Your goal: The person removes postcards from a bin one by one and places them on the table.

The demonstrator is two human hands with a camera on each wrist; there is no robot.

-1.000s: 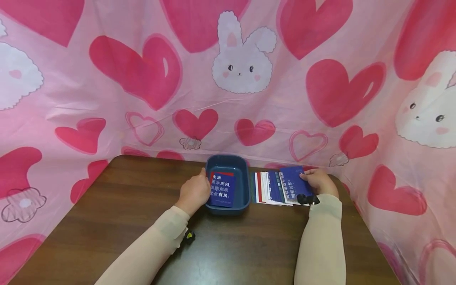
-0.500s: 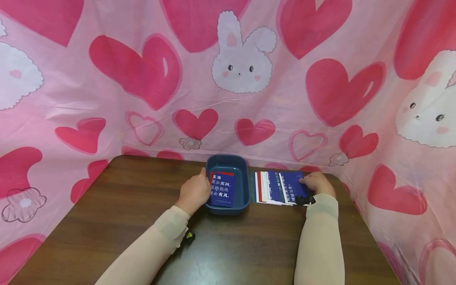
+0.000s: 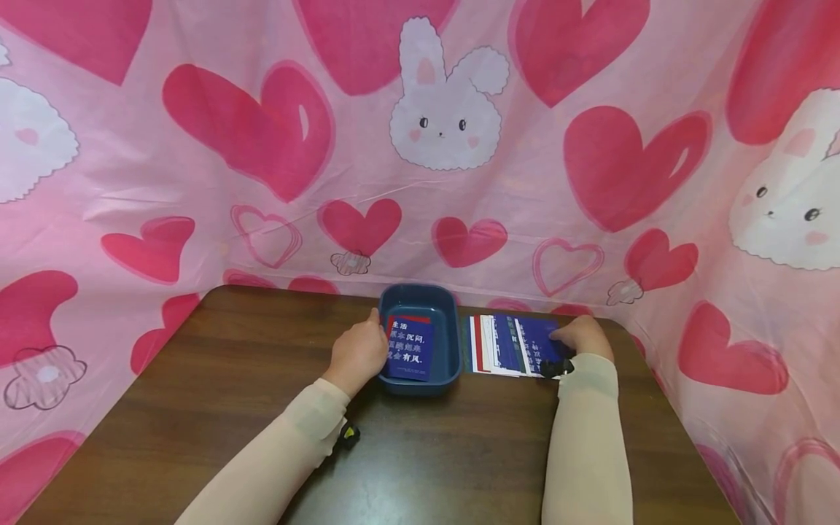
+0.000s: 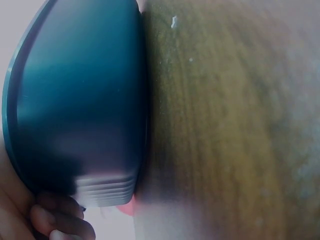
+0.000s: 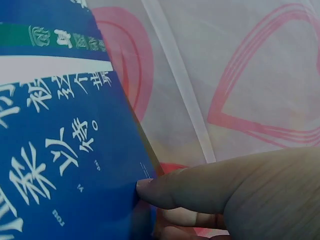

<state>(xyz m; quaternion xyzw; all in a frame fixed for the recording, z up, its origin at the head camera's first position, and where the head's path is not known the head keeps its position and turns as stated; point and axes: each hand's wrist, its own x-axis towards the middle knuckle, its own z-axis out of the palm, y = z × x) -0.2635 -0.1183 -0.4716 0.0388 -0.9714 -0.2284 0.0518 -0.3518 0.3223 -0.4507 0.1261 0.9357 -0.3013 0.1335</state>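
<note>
A dark blue rectangular bin (image 3: 453, 328) stands near the table's back edge. My left hand (image 3: 357, 354) grips its left wall; in the left wrist view the curled fingers (image 4: 62, 217) show at the bin's rim. Inside the bin lies a blue card (image 3: 413, 354) with white writing, over a red one (image 3: 420, 319). To the right of the bin, several overlapping cards (image 3: 485, 346) in white, red, green and blue lie fanned in a row. My right hand (image 3: 584, 339) pinches the rightmost blue card (image 5: 100, 165) by its edge, thumb on top. Its other fingers are partly hidden.
The brown wooden table (image 3: 446, 452) extends toward me and to the left. A pink curtain (image 3: 394, 182) with hearts and rabbits hangs close behind the back edge and along both sides.
My right hand has moved the blue card slightly toward me, so its top edge lines up with the row. The left hand and the bin have stayed in place.
</note>
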